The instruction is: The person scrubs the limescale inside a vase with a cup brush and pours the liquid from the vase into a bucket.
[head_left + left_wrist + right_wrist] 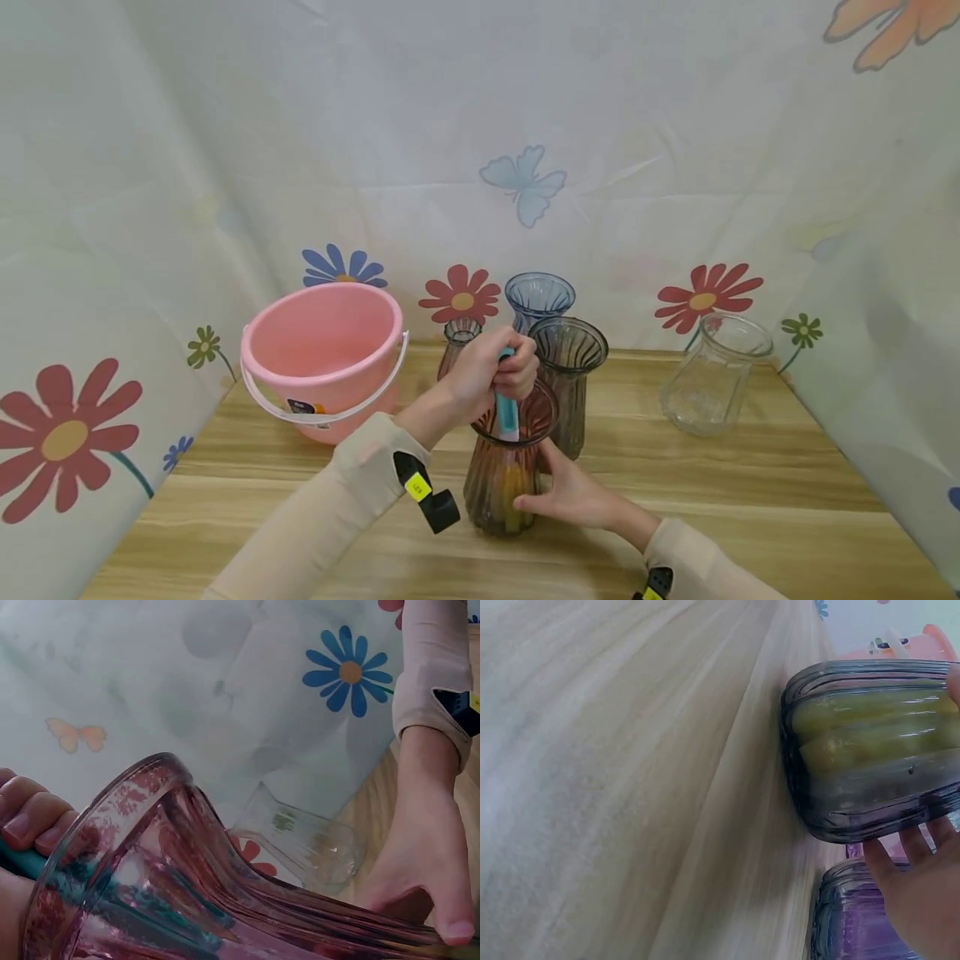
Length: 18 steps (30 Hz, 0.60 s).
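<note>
Levering could be tipping the fluted reddish glass vase (pixel 491 475), right hand (pixel 573 493) clasping from four o'clock, left hand (pixel 487 373) gripping straight turquoise plastic handle (pixel 507 412)

Teal-handled tool (pixel 507 415) inside reddish vase (pixel 486 498)

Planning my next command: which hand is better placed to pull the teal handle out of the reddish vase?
Left, I'd judge: the left hand grips the teal handle above the reddish vase; the right hand holds the vase's lower side, so seems better for steadying.
</note>
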Tool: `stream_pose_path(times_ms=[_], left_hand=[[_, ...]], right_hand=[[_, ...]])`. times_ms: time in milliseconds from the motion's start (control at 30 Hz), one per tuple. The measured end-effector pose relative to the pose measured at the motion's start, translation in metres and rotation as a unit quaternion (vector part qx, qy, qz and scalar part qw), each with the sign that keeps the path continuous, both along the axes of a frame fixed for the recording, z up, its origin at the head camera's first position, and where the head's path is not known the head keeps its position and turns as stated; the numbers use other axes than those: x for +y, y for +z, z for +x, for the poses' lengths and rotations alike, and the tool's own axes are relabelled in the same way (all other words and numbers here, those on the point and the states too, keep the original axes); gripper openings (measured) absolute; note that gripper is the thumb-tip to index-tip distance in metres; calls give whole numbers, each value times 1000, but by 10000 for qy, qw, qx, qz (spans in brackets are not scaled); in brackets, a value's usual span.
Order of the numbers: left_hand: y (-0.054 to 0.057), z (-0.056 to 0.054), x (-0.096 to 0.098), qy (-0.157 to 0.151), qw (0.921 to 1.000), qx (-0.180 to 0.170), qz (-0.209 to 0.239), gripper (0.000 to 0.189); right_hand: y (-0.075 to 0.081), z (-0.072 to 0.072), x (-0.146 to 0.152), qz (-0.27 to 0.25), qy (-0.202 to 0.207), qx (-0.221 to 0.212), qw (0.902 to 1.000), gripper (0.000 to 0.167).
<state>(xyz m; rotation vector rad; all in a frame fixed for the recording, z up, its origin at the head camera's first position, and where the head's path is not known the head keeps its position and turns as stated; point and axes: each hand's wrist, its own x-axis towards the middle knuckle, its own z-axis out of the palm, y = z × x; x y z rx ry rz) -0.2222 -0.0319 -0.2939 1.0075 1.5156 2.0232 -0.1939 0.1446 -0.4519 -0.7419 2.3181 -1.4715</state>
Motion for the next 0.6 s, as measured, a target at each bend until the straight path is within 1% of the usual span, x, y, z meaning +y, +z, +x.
stream_pose_path(times_ms=[200, 300, 367, 433, 500, 600], left_hand=[[-3, -1, -2, -25, 9999, 40, -108, 39], [-3, -1, -1, 4, 9999, 53, -103, 40], [0, 1, -1, 23, 10000, 36, -65, 39], [5, 3, -1, 48, 10000, 25, 0, 39], [16, 7, -2, 84, 9999, 48, 81, 39], [38, 12, -4, 133, 9994, 120, 286, 37]], right_hand=[[2, -1, 7, 25, 427, -2, 9991, 78], [2, -2, 7, -39, 491, 26, 9988, 75], [1, -2, 7, -42, 473, 57, 9989, 73], [1, -2, 6, -61, 443, 86, 9990, 71], [0, -1, 4, -93, 391, 99, 9991, 70], [-2, -1, 3, -114, 292, 195, 9993, 71]])
